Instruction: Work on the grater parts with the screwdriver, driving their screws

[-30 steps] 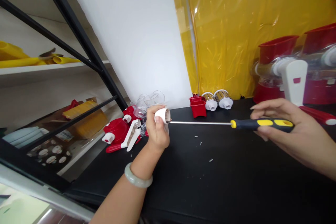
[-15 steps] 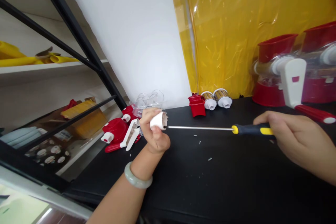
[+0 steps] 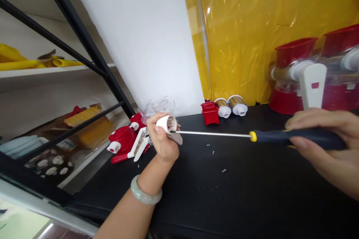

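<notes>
My left hand (image 3: 164, 142) is wrapped round a white plastic part (image 3: 165, 124) with a round hollow end facing right. In my right hand (image 3: 322, 134) is the dark blue and yellow handle of a screwdriver (image 3: 213, 133). Its long shaft points left, and the tip is at the opening of the white part; exactly what it touches there is too small to tell. Several small screws (image 3: 223, 170) lie on the black table (image 3: 252, 194) below the shaft.
Red parts with white knobs (image 3: 123, 139) and clear cups (image 3: 161, 104) sit left of my left hand. Red pushers (image 3: 210, 115) and grater drums (image 3: 238, 105) stand at the back. Assembled red machines (image 3: 286, 99) are at the right, a shelf rack (image 3: 92, 54) at the left.
My right hand has shifted its grip further back along the screwdriver handle, its fingers looser. The white part has turned in my left hand, so more of its hollow end and a flat piece show.
</notes>
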### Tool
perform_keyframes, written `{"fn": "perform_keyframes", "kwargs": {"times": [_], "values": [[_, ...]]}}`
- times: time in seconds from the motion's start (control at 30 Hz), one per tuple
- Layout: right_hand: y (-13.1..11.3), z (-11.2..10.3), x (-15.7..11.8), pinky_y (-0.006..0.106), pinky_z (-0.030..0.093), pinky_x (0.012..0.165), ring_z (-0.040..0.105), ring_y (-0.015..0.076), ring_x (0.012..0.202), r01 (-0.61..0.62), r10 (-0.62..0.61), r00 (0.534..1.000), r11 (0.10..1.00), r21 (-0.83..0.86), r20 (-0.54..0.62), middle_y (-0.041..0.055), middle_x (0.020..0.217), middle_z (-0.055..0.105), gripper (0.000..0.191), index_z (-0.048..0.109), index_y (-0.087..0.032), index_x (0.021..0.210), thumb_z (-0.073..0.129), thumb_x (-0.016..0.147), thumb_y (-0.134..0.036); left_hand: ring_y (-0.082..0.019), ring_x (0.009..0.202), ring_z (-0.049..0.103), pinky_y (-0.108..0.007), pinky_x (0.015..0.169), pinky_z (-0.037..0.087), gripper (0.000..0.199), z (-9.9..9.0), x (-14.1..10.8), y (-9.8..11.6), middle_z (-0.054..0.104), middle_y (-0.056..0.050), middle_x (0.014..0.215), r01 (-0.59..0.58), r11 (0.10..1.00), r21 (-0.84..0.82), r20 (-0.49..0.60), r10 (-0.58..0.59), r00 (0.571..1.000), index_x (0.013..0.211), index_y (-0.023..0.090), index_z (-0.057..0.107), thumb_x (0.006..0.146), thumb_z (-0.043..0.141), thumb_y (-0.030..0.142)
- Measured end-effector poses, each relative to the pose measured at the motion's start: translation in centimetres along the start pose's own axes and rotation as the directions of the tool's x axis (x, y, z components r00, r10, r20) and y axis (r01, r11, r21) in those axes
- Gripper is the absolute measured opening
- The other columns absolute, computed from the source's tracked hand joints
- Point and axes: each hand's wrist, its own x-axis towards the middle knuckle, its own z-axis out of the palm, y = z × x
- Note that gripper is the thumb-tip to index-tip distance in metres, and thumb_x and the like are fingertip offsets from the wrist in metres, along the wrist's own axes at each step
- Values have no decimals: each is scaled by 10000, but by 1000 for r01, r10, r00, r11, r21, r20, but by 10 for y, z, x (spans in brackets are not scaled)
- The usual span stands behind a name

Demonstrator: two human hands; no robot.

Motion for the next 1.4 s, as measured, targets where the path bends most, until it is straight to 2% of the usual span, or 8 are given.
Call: {"fn": "perform_keyframes", "kwargs": {"times": [0.23,0.43,0.57,0.77,0.9,1.07,1.23,1.4], "values": [[3,9,18,267,384,355,462,157,364,-588,517,796,785,197,314,-1,440,530,579,641,-228,719,425,863,-745,-208,803,598,-390,704,507,343,0,-3,-8,584,-60,943,-143,983,118,-17,146,989,1052,230,557,946,412,523],[-2,-9,15,279,381,373,506,165,387,-133,148,973,987,-93,176,-5,485,580,395,672,-272,717,533,901,-593,-181,728,593,-369,662,504,306,-1,-4,-10,597,-55,951,-173,979,104,-13,175,984,1057,230,569,966,384,457],[-1,-14,11,350,513,587,668,232,669,178,-167,971,983,-54,172,28,796,718,124,693,-339,930,661,864,-438,-139,621,581,-317,594,492,308,-3,-4,-10,603,-43,894,-95,994,57,0,95,995,1075,199,581,987,377,413],[-7,-6,10,358,490,609,627,237,750,160,-177,978,975,155,106,40,838,643,248,660,-314,951,789,745,-263,-123,557,581,-268,510,472,325,-2,-1,-4,592,-18,816,27,999,-24,5,-27,1000,1080,191,570,1006,352,421],[-6,-1,9,345,537,607,661,229,718,-131,124,991,962,241,45,34,866,681,327,641,-304,1019,791,750,-416,-123,555,569,-275,509,467,318,0,0,-4,584,-20,832,-17,1000,-19,12,17,1000,1103,196,566,1003,360,417],[-4,3,19,296,391,306,459,172,300,-562,474,801,807,184,367,-1,436,562,612,648,-246,819,328,891,-762,-146,656,575,-327,600,495,315,-1,-3,-9,585,-55,973,-139,989,50,-3,140,990,1095,215,578,969,409,450],[-3,-10,19,286,431,402,573,180,434,-111,133,972,986,-123,191,4,536,625,364,694,-283,777,528,909,-580,-151,657,577,-321,596,490,317,-1,-5,-8,596,-53,944,-101,993,55,-1,101,995,1073,218,571,977,393,462],[-1,-22,7,364,522,646,661,233,736,185,-183,962,983,10,201,23,827,683,174,704,-361,945,749,784,-410,-121,552,555,-272,519,457,336,1,-5,-5,579,-19,798,3,1000,0,38,-3,999,1086,202,566,1008,347,445]]}}
